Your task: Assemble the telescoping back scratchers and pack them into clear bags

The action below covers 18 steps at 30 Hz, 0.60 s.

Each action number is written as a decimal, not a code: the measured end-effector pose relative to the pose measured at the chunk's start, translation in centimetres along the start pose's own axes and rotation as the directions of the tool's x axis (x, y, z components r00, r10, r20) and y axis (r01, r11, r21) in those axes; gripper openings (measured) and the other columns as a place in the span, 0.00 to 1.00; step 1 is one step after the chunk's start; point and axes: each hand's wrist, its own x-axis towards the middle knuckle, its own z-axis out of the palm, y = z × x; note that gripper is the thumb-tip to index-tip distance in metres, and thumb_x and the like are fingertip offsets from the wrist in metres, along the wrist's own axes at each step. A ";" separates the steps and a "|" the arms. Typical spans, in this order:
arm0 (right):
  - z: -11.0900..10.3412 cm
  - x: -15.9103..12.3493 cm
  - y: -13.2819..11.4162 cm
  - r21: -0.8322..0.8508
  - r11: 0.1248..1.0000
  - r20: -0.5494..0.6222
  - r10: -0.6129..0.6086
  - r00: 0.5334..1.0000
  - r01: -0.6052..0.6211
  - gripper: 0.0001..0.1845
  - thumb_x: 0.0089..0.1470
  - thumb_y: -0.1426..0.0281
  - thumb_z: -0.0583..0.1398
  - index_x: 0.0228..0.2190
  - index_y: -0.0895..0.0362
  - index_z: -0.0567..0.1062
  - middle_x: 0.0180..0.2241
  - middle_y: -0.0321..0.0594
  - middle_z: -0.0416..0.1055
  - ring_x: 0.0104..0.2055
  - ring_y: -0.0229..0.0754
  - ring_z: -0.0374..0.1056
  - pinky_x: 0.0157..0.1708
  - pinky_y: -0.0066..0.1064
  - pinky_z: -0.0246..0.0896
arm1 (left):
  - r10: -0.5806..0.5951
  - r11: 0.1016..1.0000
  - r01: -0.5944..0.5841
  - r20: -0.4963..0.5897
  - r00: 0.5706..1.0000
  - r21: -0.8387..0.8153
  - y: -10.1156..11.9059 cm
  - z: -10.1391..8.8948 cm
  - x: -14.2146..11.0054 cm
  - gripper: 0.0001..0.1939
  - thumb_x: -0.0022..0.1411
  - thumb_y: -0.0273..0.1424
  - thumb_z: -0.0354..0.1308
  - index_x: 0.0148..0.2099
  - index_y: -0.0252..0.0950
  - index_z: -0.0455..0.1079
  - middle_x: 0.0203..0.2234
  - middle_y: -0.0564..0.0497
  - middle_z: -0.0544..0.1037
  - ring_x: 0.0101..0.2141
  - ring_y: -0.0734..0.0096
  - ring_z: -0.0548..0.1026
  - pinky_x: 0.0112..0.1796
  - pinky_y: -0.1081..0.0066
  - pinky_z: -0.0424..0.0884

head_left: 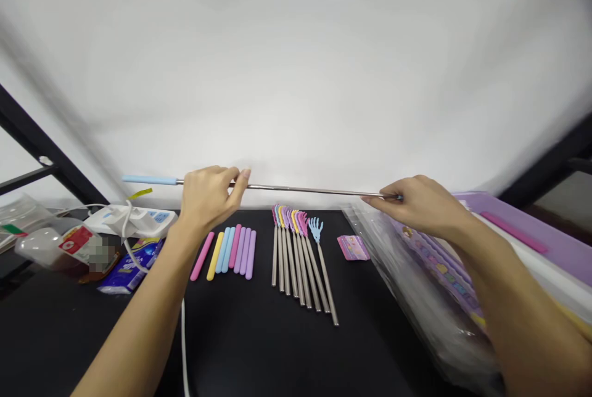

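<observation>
My left hand (208,200) pinches a steel rod (296,187) between thumb and fingers, just right of its blue grip (148,180). My right hand (416,203) pinches the rod's other end. Rod is level, in the air above the far edge of the tabletop (240,347). Below it, a row of steel back scratchers (300,261) with colored claw heads, colored silicone sleeves (226,253) to their left, a pink card (353,248) to their right.

We get bright, flat light washing the wall (296,76) nearly white, a thin glint along the rod (314,188), faint shadows on the table (259,347), and wide-angle bending with blur toward both upper corners.
</observation>
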 end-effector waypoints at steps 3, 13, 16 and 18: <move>0.5 0.0 -0.2 0.031 0.999 0.004 0.008 1.000 -0.008 0.31 0.55 0.46 0.54 0.12 0.53 0.57 0.12 0.32 0.50 0.18 0.37 0.47 0.25 0.32 0.38 | 0.096 0.995 -0.096 -0.008 0.995 -0.031 2.3 0.3 -0.1 0.26 0.72 0.38 0.42 0.23 0.35 0.66 0.17 0.49 0.68 0.21 0.70 0.65 0.26 0.68 0.48; 2.1 -2.5 0.7 -0.003 0.995 0.006 0.103 0.995 -0.103 0.28 0.55 0.49 0.52 0.13 0.54 0.61 0.14 0.33 0.54 0.20 0.38 0.50 0.26 0.32 0.36 | 0.227 0.974 -0.221 -0.183 0.956 0.053 1.0 1.7 -0.8 0.23 0.70 0.35 0.46 0.22 0.35 0.66 0.15 0.51 0.68 0.19 0.72 0.64 0.24 0.69 0.49; 2.3 -3.1 0.5 0.004 0.990 -0.007 0.143 0.990 -0.143 0.28 0.55 0.49 0.51 0.13 0.54 0.60 0.15 0.35 0.56 0.21 0.39 0.50 0.26 0.33 0.37 | 0.128 0.988 -0.106 -0.221 0.967 0.110 -0.6 1.4 -0.5 0.24 0.70 0.34 0.47 0.20 0.36 0.63 0.13 0.52 0.64 0.18 0.71 0.62 0.23 0.68 0.47; 2.7 -3.2 -0.1 0.023 0.988 -0.028 0.154 0.988 -0.153 0.28 0.55 0.49 0.52 0.14 0.54 0.59 0.15 0.35 0.55 0.21 0.38 0.49 0.26 0.33 0.37 | 0.135 0.988 -0.114 -0.225 0.965 0.106 0.6 1.2 -0.5 0.24 0.69 0.34 0.47 0.20 0.36 0.63 0.14 0.52 0.65 0.19 0.71 0.63 0.24 0.68 0.49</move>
